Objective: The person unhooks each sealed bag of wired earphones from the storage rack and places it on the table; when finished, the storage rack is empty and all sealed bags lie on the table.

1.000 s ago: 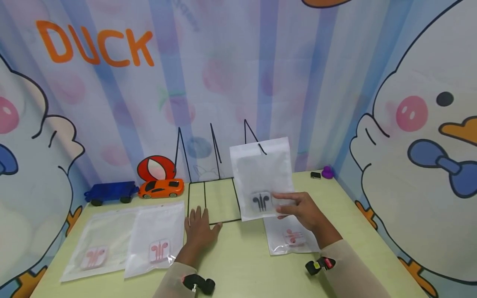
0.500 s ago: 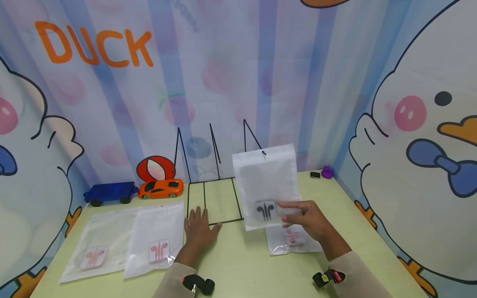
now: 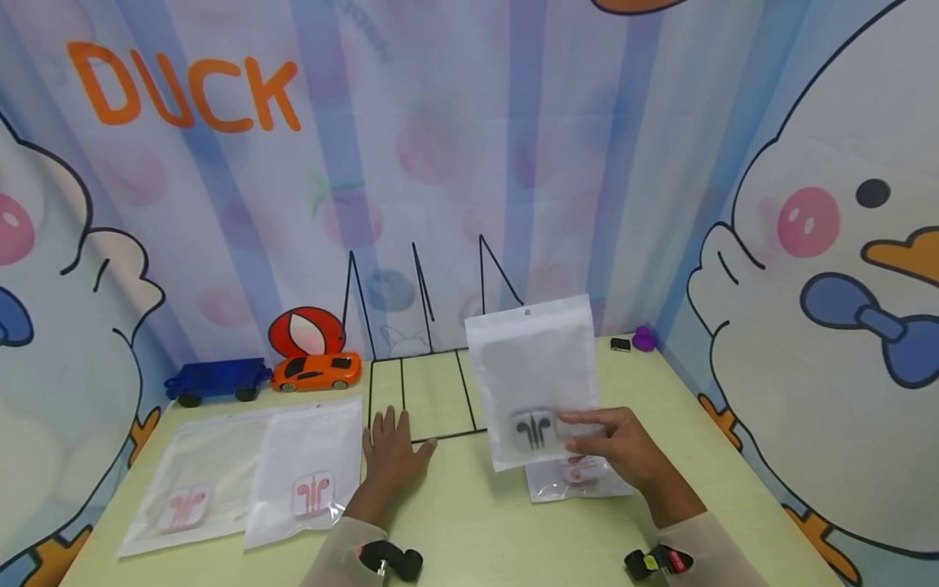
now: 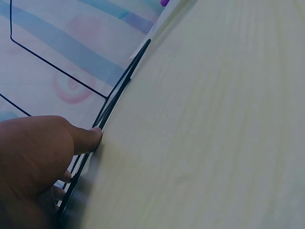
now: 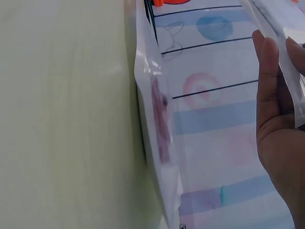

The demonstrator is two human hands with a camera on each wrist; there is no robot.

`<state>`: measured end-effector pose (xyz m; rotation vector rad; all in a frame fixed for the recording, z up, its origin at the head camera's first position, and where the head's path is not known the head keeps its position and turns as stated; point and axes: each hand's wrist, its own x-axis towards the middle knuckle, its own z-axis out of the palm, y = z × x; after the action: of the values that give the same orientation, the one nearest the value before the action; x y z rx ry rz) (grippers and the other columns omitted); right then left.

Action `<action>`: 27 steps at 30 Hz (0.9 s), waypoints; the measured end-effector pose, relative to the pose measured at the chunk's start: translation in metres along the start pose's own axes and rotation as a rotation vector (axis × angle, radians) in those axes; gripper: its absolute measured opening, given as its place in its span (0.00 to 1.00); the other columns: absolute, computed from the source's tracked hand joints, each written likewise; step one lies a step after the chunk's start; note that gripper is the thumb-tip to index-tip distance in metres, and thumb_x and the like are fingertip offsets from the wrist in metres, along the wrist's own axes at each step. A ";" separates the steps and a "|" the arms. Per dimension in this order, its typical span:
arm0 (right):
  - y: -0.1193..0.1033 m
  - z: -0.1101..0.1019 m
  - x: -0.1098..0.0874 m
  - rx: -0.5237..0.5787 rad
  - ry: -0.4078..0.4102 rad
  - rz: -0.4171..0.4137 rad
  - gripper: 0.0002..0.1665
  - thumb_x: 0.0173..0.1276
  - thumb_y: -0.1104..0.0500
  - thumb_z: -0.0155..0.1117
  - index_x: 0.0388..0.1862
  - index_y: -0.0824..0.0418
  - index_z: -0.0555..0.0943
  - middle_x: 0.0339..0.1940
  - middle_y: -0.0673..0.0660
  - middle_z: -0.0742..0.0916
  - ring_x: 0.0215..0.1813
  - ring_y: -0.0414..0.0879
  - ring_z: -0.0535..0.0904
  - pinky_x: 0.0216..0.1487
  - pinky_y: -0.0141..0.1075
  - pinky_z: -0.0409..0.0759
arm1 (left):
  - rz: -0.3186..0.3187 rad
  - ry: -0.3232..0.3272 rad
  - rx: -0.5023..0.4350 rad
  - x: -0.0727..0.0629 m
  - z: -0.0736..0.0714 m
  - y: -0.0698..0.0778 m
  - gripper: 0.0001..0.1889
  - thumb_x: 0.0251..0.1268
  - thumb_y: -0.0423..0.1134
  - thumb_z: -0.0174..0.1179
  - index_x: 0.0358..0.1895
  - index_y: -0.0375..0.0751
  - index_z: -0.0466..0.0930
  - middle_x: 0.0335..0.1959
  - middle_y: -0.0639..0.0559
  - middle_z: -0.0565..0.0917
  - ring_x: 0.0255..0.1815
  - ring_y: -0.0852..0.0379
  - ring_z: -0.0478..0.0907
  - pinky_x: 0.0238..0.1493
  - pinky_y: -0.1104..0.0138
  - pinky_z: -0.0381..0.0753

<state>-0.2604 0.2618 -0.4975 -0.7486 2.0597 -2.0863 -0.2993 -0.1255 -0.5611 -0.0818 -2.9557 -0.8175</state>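
Observation:
My right hand (image 3: 623, 444) pinches the lower right edge of a white zip bag (image 3: 531, 359) with dark earphones in a clear case (image 3: 534, 430). The bag is held up and tilted, its top hole just below the tip of a wire hook (image 3: 502, 269). In the right wrist view, thumb and fingers (image 5: 269, 71) grip the bag's edge from both sides. My left hand (image 3: 392, 456) lies with fingers spread on the front of the black wire display rack (image 3: 447, 436). In the left wrist view its thumb (image 4: 90, 140) rests against the rack's wire (image 4: 116, 93).
Another bag with pink earphones (image 3: 550, 485) lies behind the held one. Two more such bags (image 3: 301, 440) overlap at left. Behind them stand a blue toy wagon (image 3: 223, 379), an orange toy car (image 3: 319, 372) and a red-and-white ball shape (image 3: 308, 330). Small black and purple items (image 3: 644, 338) sit back right.
My right hand has drawn the bag down and toward me along the hook, and its hole has come off the hook tip. The left hand has stayed on the rack.

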 end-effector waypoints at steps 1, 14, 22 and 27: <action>0.000 -0.002 -0.002 -0.003 0.003 0.018 0.29 0.66 0.77 0.72 0.62 0.55 0.91 0.55 0.46 0.94 0.52 0.45 0.93 0.43 0.42 0.94 | 0.001 -0.001 0.000 0.000 0.001 0.000 0.43 0.77 0.54 0.63 0.82 0.25 0.63 0.86 0.24 0.58 0.89 0.24 0.51 0.86 0.29 0.46; 0.005 -0.033 -0.022 -0.014 0.031 0.116 0.27 0.70 0.74 0.70 0.67 0.59 0.88 0.58 0.43 0.93 0.52 0.43 0.91 0.49 0.35 0.92 | 0.008 0.008 -0.014 0.000 0.001 0.000 0.43 0.78 0.54 0.63 0.82 0.25 0.63 0.86 0.24 0.58 0.88 0.24 0.51 0.86 0.28 0.46; 0.007 -0.061 -0.040 0.123 0.048 0.042 0.31 0.76 0.78 0.60 0.68 0.53 0.88 0.59 0.46 0.92 0.52 0.41 0.91 0.45 0.35 0.93 | 0.011 0.012 -0.019 0.000 0.002 -0.001 0.43 0.77 0.53 0.63 0.81 0.24 0.63 0.86 0.24 0.59 0.88 0.23 0.51 0.86 0.28 0.46; 0.007 -0.074 -0.050 0.120 0.128 0.072 0.29 0.78 0.77 0.59 0.68 0.54 0.88 0.61 0.44 0.89 0.52 0.42 0.89 0.46 0.36 0.93 | 0.008 0.008 -0.023 0.000 0.002 -0.002 0.43 0.77 0.53 0.63 0.82 0.25 0.63 0.86 0.24 0.58 0.89 0.24 0.50 0.86 0.28 0.45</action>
<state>-0.2494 0.3492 -0.5144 -0.5288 1.9685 -2.2467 -0.2999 -0.1261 -0.5641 -0.0911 -2.9371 -0.8494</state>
